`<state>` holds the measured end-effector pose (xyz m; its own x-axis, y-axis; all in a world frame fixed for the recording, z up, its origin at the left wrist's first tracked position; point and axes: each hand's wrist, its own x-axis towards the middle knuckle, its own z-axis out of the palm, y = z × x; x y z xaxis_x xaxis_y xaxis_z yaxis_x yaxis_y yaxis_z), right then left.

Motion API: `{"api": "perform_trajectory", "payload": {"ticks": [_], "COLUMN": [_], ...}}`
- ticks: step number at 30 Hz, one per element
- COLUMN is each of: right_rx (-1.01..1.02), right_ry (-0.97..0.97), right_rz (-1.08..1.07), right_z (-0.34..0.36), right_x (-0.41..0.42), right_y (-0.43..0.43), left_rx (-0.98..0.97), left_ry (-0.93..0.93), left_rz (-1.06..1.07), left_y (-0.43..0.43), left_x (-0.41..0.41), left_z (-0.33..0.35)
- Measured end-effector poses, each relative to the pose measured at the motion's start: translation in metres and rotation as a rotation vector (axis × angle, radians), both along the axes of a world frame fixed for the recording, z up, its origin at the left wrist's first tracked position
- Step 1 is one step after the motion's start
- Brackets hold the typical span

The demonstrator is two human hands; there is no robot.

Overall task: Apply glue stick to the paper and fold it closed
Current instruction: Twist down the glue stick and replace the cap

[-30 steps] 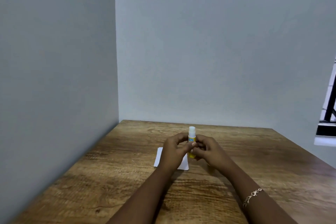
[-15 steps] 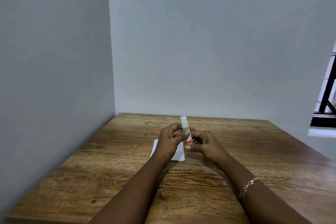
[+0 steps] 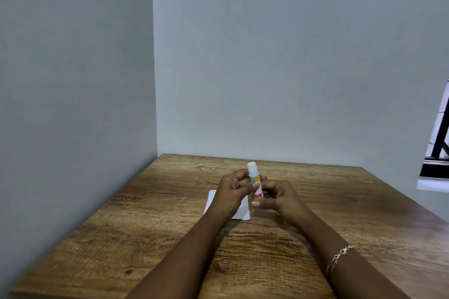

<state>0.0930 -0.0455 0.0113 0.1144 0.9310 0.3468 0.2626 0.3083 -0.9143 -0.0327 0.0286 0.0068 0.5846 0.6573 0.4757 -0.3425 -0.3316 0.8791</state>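
Observation:
A glue stick [image 3: 252,172] with a white tip and a yellow, blue and red label stands nearly upright above the wooden table [image 3: 170,226]. My left hand [image 3: 232,193] grips its middle from the left. My right hand [image 3: 283,199] pinches its lower end with thumb and fingertips. A small yellow piece [image 3: 277,213] peeks out under my right palm; what it is cannot be told. A white paper [image 3: 244,211] lies flat on the table behind and under my left hand, mostly hidden by it.
Grey walls close the table on the left [image 3: 73,104] and at the back [image 3: 291,68]. A window frame [image 3: 437,153] shows at the right edge. A bracelet [image 3: 339,257] sits on my right wrist.
The glue stick now leans slightly left and shows more of its lower red band. My right fingers have shifted down to its base. Both hands stay over the paper.

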Motion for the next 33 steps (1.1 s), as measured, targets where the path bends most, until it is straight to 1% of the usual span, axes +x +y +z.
{"api": "perform_trajectory", "payload": {"ticks": [3, 5, 9, 13, 17, 19, 22, 24, 27, 31, 33], "right_rx": [-0.015, -0.036, -0.099, -0.081, -0.038, -0.036, -0.080, -0.083, -0.063, -0.036, -0.028], "right_ry": [-0.033, -0.042, 0.007, -0.008, -0.115, -0.112, -0.051, -0.027, -0.014, -0.088, -0.097], "right_rz": [-0.009, 0.049, 0.144, 0.068, -0.019, 0.015, 0.107, 0.128, 0.096, -0.012, 0.009], "right_z": [-0.002, -0.001, 0.001, 0.001, 0.000, 0.001, 0.001, 0.001, 0.000, 0.001, 0.001], "right_x": [-0.002, -0.001, 0.003, 0.002, -0.003, -0.003, -0.001, -0.001, -0.002, -0.006, -0.006], "right_y": [0.002, 0.001, -0.001, -0.001, 0.002, 0.002, 0.000, -0.002, -0.001, 0.001, 0.001], "left_rx": [-0.011, -0.018, -0.032, -0.023, -0.035, -0.048, -0.041, -0.040, -0.018, -0.019, -0.024], "left_ry": [-0.004, 0.007, 0.007, 0.010, -0.001, -0.002, 0.018, 0.032, 0.044, 0.045, 0.056], "left_rz": [0.006, 0.013, 0.011, -0.001, -0.007, 0.001, 0.028, 0.029, 0.030, 0.020, 0.039], "left_y": [0.001, 0.002, 0.004, 0.004, 0.002, 0.002, 0.001, 0.000, 0.001, 0.001, 0.001], "left_x": [0.001, 0.001, -0.001, -0.001, -0.002, -0.004, -0.006, -0.007, -0.009, -0.009, -0.009], "left_z": [0.000, -0.001, -0.001, -0.001, -0.001, 0.000, 0.001, 0.001, 0.001, 0.002, 0.002]}}
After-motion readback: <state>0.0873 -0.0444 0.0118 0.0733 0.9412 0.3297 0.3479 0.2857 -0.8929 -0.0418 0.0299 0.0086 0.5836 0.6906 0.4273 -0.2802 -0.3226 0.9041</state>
